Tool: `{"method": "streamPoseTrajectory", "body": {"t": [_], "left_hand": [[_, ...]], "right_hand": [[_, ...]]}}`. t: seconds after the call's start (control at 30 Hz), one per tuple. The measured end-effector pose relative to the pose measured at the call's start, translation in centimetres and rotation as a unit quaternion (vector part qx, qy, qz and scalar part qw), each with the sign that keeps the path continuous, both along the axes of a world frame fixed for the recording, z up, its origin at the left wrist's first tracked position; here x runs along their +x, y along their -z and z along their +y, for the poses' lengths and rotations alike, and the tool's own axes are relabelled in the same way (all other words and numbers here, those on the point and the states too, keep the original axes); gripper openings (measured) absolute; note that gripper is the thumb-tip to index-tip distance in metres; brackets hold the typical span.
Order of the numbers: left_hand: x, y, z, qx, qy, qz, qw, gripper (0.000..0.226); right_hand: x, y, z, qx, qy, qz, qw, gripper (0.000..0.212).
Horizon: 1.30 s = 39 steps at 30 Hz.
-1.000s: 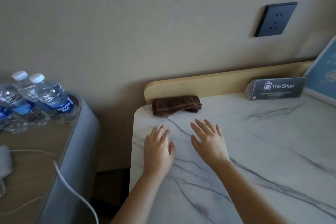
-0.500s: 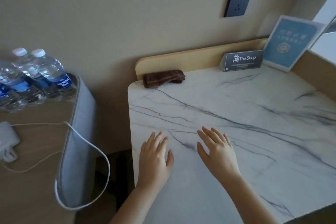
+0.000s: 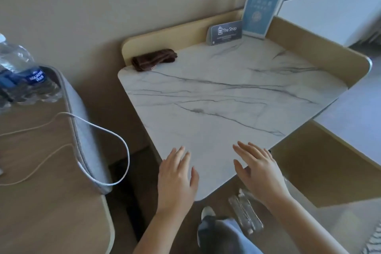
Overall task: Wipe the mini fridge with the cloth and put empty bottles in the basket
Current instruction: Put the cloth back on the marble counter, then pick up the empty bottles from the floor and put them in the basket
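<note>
A folded dark brown cloth (image 3: 154, 59) lies at the back left corner of the white marble top (image 3: 222, 97). My left hand (image 3: 176, 177) and my right hand (image 3: 260, 170) hover flat over the top's near edge, fingers spread, holding nothing. Clear empty bottles (image 3: 245, 212) lie on the floor below, partly hidden by my right wrist. Several water bottles with blue labels (image 3: 24, 76) stand on the wooden side table at the far left. No fridge door or basket is visible.
A grey padded rim (image 3: 80, 130) with a white cable (image 3: 115, 136) looped over it borders the wooden table on the left. A "The Shop" sign (image 3: 225, 32) and a blue card (image 3: 260, 11) stand at the top's back. A wooden ledge wraps the back and right sides.
The view has pulled back and tilted down. Both hands have slid from near the cloth to the top's near edge. The floor, a shoe and the empty bottles have come into view.
</note>
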<state>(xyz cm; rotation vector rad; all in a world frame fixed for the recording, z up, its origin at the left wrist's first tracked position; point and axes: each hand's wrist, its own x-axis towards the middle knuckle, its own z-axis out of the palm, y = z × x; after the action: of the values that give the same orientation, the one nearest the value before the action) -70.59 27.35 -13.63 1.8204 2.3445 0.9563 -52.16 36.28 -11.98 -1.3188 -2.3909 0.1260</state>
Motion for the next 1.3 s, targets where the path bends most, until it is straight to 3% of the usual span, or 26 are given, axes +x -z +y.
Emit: {"method": "streamPoseTrajectory", "body": {"t": [0.27,0.73,1.3], "left_hand": [[4.4,0.6,-2.8,-0.008,0.069,-0.051,0.996,0.041],[15.0,0.5,-2.4,-0.002,0.151,-0.020,0.988,0.040],[44.7,1.1,-1.5,-0.041,0.148,-0.005,0.988,0.041]], "right_hand": [[5.0,-0.8,-5.3,0.026,0.061,0.004,0.998,0.032],[16.1,-0.9,-8.3,0.015,0.147,0.051,0.988,0.038],[46.8,0.8,-6.6,-0.012,0.161,0.077,0.984,0.042]]}}
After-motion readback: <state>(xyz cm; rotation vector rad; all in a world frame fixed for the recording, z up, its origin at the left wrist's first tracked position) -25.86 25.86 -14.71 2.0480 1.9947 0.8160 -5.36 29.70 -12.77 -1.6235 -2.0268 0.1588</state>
